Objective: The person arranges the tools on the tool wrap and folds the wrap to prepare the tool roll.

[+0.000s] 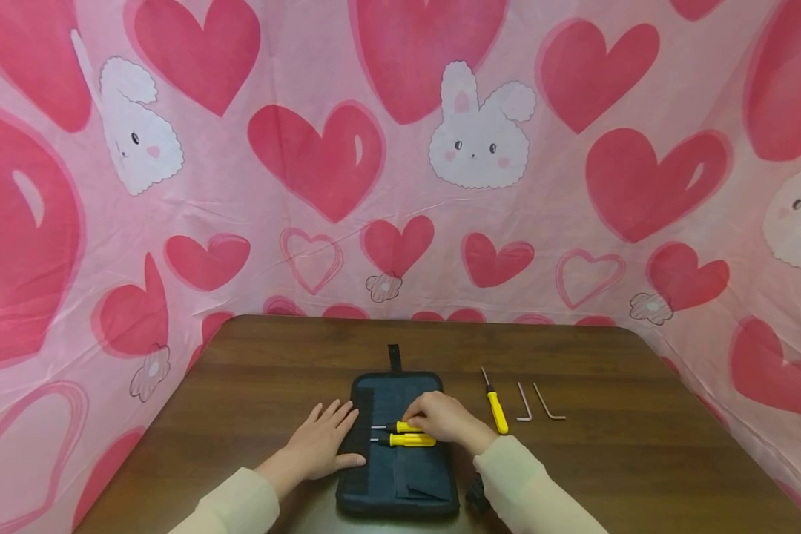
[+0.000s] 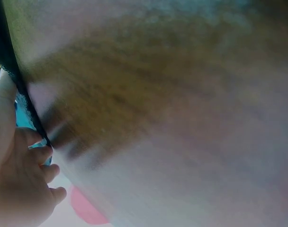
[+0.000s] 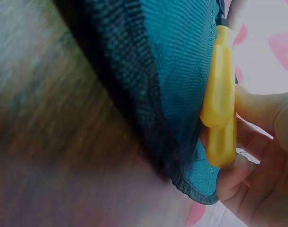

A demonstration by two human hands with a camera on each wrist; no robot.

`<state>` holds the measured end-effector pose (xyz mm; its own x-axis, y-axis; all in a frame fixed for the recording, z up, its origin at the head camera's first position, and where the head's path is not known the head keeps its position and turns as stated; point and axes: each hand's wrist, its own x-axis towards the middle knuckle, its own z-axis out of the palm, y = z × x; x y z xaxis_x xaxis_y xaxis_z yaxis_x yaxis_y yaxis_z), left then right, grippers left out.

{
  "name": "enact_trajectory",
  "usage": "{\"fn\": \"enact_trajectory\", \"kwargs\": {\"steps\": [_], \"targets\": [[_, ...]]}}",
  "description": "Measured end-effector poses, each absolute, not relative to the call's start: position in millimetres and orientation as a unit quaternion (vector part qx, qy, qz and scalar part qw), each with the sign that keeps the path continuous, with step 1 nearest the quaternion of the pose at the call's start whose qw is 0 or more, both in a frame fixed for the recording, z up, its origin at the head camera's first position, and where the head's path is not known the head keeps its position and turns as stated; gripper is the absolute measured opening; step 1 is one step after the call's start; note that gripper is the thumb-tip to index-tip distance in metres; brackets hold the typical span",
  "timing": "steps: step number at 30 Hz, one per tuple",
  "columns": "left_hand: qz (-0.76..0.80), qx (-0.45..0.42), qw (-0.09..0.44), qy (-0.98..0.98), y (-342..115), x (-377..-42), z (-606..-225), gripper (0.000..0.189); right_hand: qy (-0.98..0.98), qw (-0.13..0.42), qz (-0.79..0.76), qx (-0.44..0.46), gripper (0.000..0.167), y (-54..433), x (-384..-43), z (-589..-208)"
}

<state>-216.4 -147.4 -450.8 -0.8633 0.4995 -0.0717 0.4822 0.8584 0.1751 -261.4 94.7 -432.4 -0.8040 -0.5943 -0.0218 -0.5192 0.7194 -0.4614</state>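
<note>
Now a yellow screwdriver (image 1: 402, 427) sits pinched in the right hand (image 1: 446, 418), left hand (image 1: 322, 439) spread on the pouch (image 1: 394, 397).

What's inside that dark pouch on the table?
Two yellow screwdrivers show in the open pouch; the right hand grips the farther one. Their tips are hidden, apparently tucked under the black strip where the left hand rests.

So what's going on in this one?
A person's left hand rests flat on the left side of an open black tool pouch, while the right hand pinches a yellow-handled screwdriver, shaft pointing left. A second yellow screwdriver lies on the pouch, nearer the person. A third yellow screwdriver and two hex keys lie on the wooden table to the right.
</note>
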Motion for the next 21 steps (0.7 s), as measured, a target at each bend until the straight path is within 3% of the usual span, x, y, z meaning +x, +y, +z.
{"fn": "enact_trajectory", "kwargs": {"steps": [21], "targets": [[0.084,0.253,0.058,0.962,-148.3,-216.4,-450.8,0.082,0.927,0.076,-0.224,-0.29,0.013,87.0,-258.2,-434.4]]}}
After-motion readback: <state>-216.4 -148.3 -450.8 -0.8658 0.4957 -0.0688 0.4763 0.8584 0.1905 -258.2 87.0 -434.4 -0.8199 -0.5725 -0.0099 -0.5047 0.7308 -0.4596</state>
